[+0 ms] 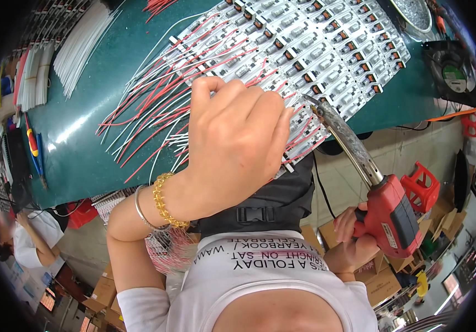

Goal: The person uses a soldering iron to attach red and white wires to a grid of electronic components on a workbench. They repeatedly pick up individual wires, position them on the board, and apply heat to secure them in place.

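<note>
My left hand [235, 135] is closed above the near left part of a panel of white circuit boards [315, 41]. Its fingers curl away from view, so whatever they hold is hidden. Red and white wires [149, 113] fan out from the panel's left edge and pass beneath this hand. On the right, my right hand [354, 232] grips a red and black soldering gun [395, 216]. The gun's metal barrel slants up to the left, and its dark pointed tip [311, 100] is at the boards, just right of my left fingers.
The panel rests on a green tabletop [83, 149]. White wire bundles [86, 41] lie at the far left, near a red-yellow screwdriver [31, 135] and blue-handled tweezers [40, 160]. A metal bowl [415, 16] and black fan [452, 74] occupy the far right. Another person [33, 238] is at lower left.
</note>
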Motion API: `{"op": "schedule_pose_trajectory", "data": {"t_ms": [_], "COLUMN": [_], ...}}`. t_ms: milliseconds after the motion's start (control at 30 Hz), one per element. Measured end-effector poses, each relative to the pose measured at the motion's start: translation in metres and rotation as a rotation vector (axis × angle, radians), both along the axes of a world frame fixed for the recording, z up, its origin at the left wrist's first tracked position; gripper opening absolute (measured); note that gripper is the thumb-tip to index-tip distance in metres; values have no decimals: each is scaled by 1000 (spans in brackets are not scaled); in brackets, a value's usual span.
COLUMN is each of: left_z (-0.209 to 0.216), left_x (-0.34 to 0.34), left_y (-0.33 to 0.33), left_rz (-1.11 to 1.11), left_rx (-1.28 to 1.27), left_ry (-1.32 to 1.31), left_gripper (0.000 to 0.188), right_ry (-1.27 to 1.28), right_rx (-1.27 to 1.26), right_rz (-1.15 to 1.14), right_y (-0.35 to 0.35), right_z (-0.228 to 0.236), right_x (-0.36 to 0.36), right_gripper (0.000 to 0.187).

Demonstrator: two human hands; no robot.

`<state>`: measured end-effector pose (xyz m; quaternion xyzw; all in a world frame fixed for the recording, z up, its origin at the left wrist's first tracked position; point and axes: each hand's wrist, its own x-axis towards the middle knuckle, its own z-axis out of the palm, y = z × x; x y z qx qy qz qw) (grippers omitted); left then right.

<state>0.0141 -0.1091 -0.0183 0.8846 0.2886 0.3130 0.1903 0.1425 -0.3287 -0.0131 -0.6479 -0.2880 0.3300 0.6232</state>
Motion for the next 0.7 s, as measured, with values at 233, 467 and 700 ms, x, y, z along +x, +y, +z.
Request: {"op": "schedule_pose_trajectory", "data": {"t_ms": [233, 467, 700], "left_z": [0, -3, 4], "left_x": [1, 2, -1], "left_y": [0, 1, 6], "left_rz": [7, 5, 24], "left_rx": [20, 39, 187], "left_ry": [-10, -16, -90], "left_gripper": [15, 16, 11], "right_ry": [-70, -28, -38], "right_rx": [-45, -7, 4], "right_rz": [37, 8, -59], "right_y": [3, 2, -2], "right_z": [4, 3, 1], "right_x": [0, -1, 2], "right_gripper": [75, 80, 82]}}
